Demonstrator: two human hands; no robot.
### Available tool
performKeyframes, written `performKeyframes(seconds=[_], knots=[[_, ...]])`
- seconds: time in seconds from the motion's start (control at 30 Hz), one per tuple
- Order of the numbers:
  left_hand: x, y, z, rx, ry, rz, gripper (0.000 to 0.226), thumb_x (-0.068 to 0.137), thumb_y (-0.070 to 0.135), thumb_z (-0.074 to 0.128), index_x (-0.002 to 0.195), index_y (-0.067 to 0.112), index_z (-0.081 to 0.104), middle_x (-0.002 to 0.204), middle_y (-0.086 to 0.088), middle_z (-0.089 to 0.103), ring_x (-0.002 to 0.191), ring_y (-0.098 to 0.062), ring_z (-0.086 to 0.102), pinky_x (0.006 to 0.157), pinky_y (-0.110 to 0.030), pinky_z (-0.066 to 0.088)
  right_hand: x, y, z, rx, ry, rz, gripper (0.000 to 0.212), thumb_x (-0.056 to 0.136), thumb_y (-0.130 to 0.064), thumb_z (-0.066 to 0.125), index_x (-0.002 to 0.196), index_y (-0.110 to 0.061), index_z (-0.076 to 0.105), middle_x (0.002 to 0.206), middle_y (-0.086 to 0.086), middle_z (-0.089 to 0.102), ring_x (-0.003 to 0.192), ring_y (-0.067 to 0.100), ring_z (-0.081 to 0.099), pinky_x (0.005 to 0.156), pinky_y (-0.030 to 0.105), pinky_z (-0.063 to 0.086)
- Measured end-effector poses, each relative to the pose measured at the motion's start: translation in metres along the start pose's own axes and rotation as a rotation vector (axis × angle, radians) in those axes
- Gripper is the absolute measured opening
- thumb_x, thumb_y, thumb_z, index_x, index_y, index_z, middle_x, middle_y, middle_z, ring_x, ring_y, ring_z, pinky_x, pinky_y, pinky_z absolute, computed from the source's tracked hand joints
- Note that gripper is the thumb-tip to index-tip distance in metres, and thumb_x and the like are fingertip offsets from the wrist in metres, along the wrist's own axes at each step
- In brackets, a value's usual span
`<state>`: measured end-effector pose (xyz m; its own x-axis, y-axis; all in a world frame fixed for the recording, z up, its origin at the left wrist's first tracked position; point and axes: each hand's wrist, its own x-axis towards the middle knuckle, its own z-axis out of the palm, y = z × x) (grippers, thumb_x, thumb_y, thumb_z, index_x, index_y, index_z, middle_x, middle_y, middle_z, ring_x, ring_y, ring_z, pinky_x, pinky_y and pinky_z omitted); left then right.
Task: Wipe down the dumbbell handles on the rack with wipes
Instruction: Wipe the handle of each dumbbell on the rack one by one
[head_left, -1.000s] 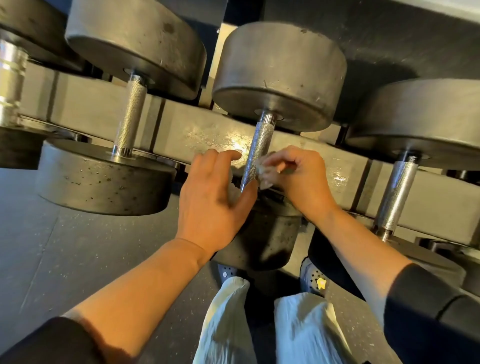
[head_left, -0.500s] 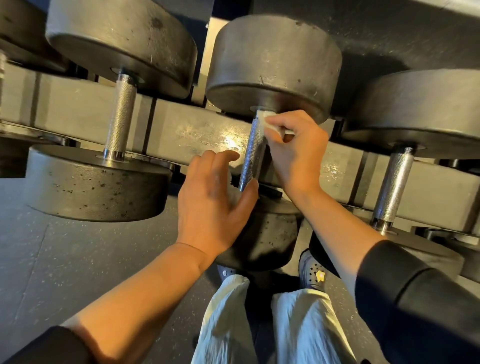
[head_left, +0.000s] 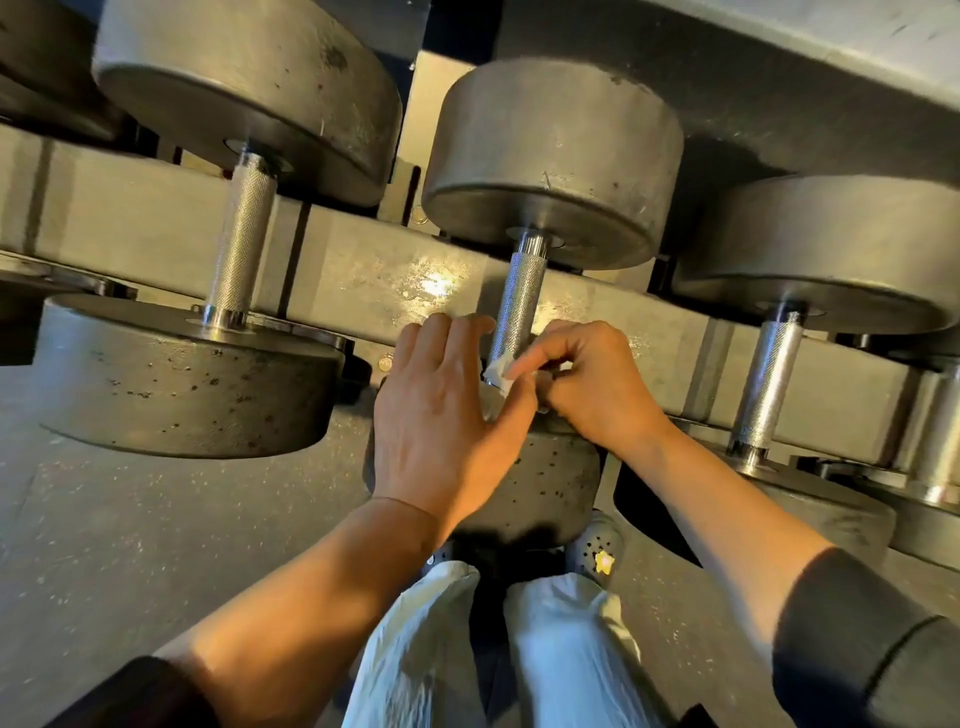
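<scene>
1. The middle dumbbell handle (head_left: 518, 301) I'm on is knurled silver steel, running up and away from my fingers between two scuffed round grey heads; its near end sits right between my two hands.
2. The wipe (head_left: 497, 375) is a small crumpled white scrap, wrapped at the handle's near end and pinched under my right hand (head_left: 597, 387) fingertips.
3. My left hand (head_left: 441, 410) lies flat with straight fingers on the near head, just left of the handle.

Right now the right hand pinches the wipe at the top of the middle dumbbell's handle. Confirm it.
Not quite. In the head view the right hand pinches the wipe at the bottom of the middle dumbbell's handle, by the near weight.
</scene>
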<state>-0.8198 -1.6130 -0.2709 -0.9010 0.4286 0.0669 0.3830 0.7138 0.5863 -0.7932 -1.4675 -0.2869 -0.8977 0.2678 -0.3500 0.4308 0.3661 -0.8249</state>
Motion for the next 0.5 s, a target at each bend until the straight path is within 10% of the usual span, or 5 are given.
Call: performKeyframes(seconds=[0.27,0.5], knots=[[0.001,0.002,-0.003,-0.026,0.016,-0.005,0.045,0.081,0.044,0.050,0.110,0.011,0.059,0.094,-0.003,0.056,0.088,-0.012,0.040,0.069,-0.016,0.021,0.023,-0.018,-0.007,-0.227,0.496,-0.329,0.020,0.081,-0.003,0.066,0.098,-0.012,0.072,0.097,-0.001,0.067,0.094,0.007,0.059,0.085,0.016,0.045],[0.000,0.002,-0.004,-0.050,0.034,-0.041,0.040,0.082,0.038,0.054,0.109,0.008,0.058,0.091,-0.004,0.054,0.086,-0.013,0.042,0.069,-0.018,0.026,0.019,0.003,-0.008,-0.530,0.242,-0.487,0.039,0.087,-0.008,0.042,0.120,-0.005,0.063,0.125,0.010,0.060,0.122,0.025,0.048,0.106,0.030,0.037]])
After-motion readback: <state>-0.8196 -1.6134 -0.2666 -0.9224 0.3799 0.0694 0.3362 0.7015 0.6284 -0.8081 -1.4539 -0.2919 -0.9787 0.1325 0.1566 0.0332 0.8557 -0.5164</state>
